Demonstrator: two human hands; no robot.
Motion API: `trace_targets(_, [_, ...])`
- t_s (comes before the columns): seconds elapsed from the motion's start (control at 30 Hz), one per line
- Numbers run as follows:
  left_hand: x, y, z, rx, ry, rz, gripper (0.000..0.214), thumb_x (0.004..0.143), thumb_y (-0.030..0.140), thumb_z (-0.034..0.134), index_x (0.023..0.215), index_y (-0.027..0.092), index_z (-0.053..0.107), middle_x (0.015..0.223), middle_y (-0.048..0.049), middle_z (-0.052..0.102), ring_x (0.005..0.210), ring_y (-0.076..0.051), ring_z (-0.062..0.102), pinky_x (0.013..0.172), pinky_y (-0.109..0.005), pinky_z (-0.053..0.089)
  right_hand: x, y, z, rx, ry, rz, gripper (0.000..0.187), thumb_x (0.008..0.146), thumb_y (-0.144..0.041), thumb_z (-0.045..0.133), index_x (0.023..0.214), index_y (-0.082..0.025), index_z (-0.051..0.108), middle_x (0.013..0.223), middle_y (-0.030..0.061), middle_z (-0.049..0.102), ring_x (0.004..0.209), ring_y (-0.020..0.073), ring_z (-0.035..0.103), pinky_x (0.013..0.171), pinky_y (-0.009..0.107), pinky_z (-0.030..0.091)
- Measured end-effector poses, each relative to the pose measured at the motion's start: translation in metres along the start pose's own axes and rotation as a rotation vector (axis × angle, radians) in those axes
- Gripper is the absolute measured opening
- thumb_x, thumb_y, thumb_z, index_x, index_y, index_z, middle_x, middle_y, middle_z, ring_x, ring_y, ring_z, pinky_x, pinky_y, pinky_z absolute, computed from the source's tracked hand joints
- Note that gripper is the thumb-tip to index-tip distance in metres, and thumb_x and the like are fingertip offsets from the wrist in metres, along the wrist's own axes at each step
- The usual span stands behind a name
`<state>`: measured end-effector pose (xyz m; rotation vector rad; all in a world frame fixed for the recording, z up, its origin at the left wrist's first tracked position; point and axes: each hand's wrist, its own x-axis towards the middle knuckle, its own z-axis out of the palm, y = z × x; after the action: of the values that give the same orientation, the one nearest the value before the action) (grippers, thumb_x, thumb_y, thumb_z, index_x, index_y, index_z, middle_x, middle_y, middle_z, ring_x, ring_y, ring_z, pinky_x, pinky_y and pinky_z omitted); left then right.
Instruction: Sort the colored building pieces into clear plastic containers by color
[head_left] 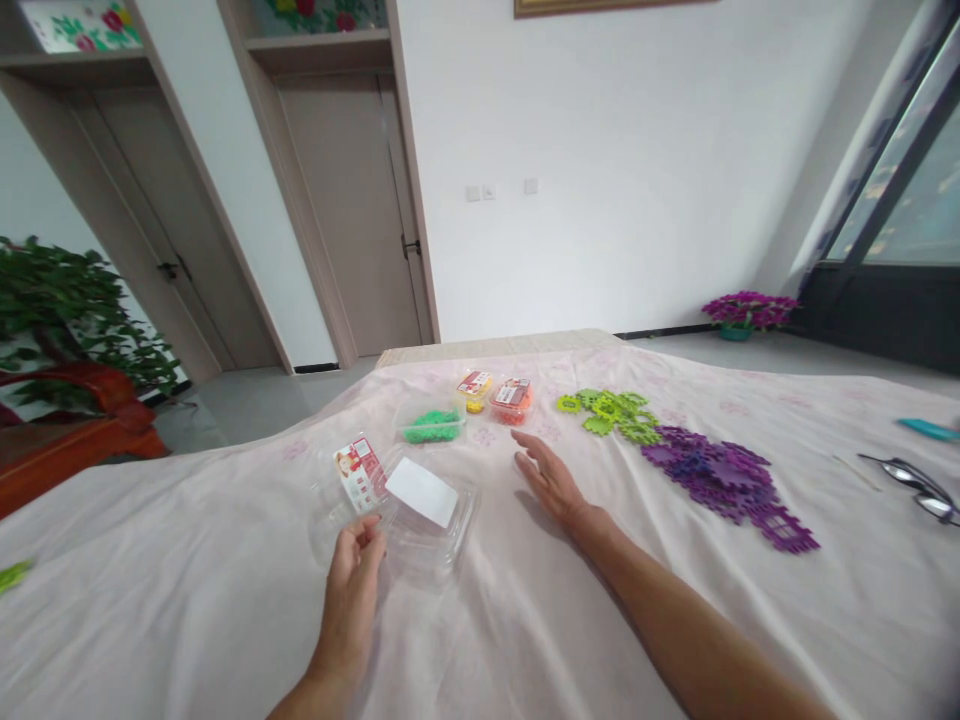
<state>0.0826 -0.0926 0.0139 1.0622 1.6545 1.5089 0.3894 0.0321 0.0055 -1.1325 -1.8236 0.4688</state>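
The left hand (352, 585) has its thumb and fingers pressed together, seemingly pinching the near edge of the clear box (459, 535), which lies near the middle of the cloth (225, 580). The right hand (549, 480) is held flat with fingers extended, to the right of the box, holding nothing. As far as can be judged, sorting is partly done: green pieces (433, 426), yellow pieces (475, 405) and orange pieces (512, 415) sit in separate containers beyond the hands. Lime pieces (619, 415) and purple pieces (720, 475) lie loose on the right, touching, so these seem left over. The clear box shows a label (361, 474) and a white card (422, 491), but no pieces.
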Motion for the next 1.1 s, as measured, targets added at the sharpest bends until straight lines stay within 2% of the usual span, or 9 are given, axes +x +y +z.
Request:
trace_targets(0.13, [0.003, -0.008, 0.015, -0.085, 0.021, -0.119, 0.059, 0.078, 0.06, 0.067, 0.125, 0.026, 0.055, 0.122, -0.0082, 0.064, 0.112, -0.023, 0.063, 0.088, -0.033, 0.053, -0.006, -0.033, 0.025, 0.195, -0.133, -0.028, 0.058, 0.099, -0.06, 0.039, 0.148, -0.029, 0.048, 0.148, 0.0128, 0.052, 0.132, 0.0274, 0.051, 0.111, 0.049, 0.041])
trace_targets(0.23, [0.007, 0.001, 0.028, -0.134, -0.07, -0.103, 0.063, 0.075, 0.056, 0.073, 0.129, 0.027, 0.054, 0.134, -0.0089, 0.062, 0.122, -0.024, 0.061, 0.093, -0.034, 0.051, -0.008, -0.047, 0.026, 0.206, -0.179, -0.1, 0.057, 0.099, -0.063, 0.033, 0.121, -0.024, 0.069, 0.121, 0.0135, 0.068, 0.114, 0.0272, 0.062, 0.104, 0.045, 0.046])
trace_targets(0.37, [0.013, 0.018, 0.053, -0.203, -0.182, -0.116, 0.056, 0.075, 0.044, 0.074, 0.124, 0.024, 0.058, 0.129, -0.01, 0.067, 0.116, -0.025, 0.065, 0.092, -0.034, 0.051, -0.007, -0.042, 0.014, 0.226, -0.012, 0.041, 0.062, 0.098, -0.067, 0.034, 0.088, -0.02, 0.072, 0.08, 0.0083, 0.066, 0.073, 0.0207, 0.062, 0.08, 0.038, 0.052])
trace_targets(0.5, [0.027, 0.022, 0.082, -0.206, -0.356, -0.021, 0.048, 0.072, 0.039, 0.074, 0.114, 0.017, 0.065, 0.119, -0.0131, 0.071, 0.107, -0.026, 0.068, 0.09, -0.034, 0.052, -0.001, -0.02, 0.005, 0.255, 0.023, 0.185, 0.05, 0.088, -0.063, 0.056, 0.112, -0.021, 0.07, 0.097, 0.0062, 0.068, 0.084, 0.0204, 0.061, 0.085, 0.038, 0.051])
trace_targets(0.6, [0.038, 0.017, 0.099, -0.199, -0.423, 0.042, 0.045, 0.072, 0.038, 0.073, 0.111, 0.016, 0.065, 0.115, -0.0129, 0.073, 0.104, -0.026, 0.069, 0.09, -0.035, 0.052, 0.006, -0.01, -0.001, 0.383, -0.105, 0.236, 0.056, 0.072, -0.053, 0.076, 0.118, -0.022, 0.07, 0.115, 0.0072, 0.068, 0.101, 0.0242, 0.061, 0.094, 0.041, 0.048])
trace_targets(0.73, [0.045, 0.013, 0.106, -0.186, -0.51, 0.069, 0.043, 0.075, 0.037, 0.07, 0.113, 0.016, 0.065, 0.113, -0.0123, 0.074, 0.106, -0.026, 0.069, 0.092, -0.036, 0.051, 0.013, -0.013, -0.012, 0.541, -0.284, 0.247, 0.064, 0.063, -0.037, 0.083, 0.124, -0.023, 0.068, 0.12, 0.0055, 0.069, 0.11, 0.0261, 0.062, 0.1, 0.042, 0.046])
trace_targets(0.83, [0.044, 0.015, 0.102, -0.201, -0.565, 0.065, 0.044, 0.076, 0.04, 0.069, 0.113, 0.016, 0.066, 0.113, -0.012, 0.074, 0.107, -0.026, 0.069, 0.092, -0.035, 0.051, 0.013, -0.021, -0.017, 0.546, -0.298, 0.275, 0.054, 0.063, -0.038, 0.084, 0.112, -0.021, 0.072, 0.108, 0.0035, 0.072, 0.095, 0.0236, 0.065, 0.087, 0.038, 0.051])
trace_targets(0.97, [0.041, 0.017, 0.096, -0.19, -0.531, 0.088, 0.045, 0.078, 0.044, 0.067, 0.113, 0.017, 0.067, 0.115, -0.0114, 0.073, 0.108, -0.025, 0.068, 0.094, -0.033, 0.05, 0.013, -0.028, -0.014, 0.634, -0.165, 0.342, 0.039, 0.066, -0.049, 0.081, 0.087, -0.018, 0.069, 0.084, 0.0019, 0.07, 0.075, 0.0179, 0.062, 0.072, 0.032, 0.05])
trace_targets(1.1, [0.039, 0.014, 0.093, -0.155, -0.492, 0.075, 0.043, 0.08, 0.041, 0.065, 0.116, 0.018, 0.068, 0.113, -0.0104, 0.074, 0.109, -0.024, 0.067, 0.097, -0.033, 0.047, 0.022, -0.033, -0.02, 0.707, 0.25, 0.275, 0.035, 0.075, -0.051, 0.072, 0.076, -0.02, 0.058, 0.073, 0.0001, 0.063, 0.07, 0.0151, 0.057, 0.074, 0.031, 0.049])
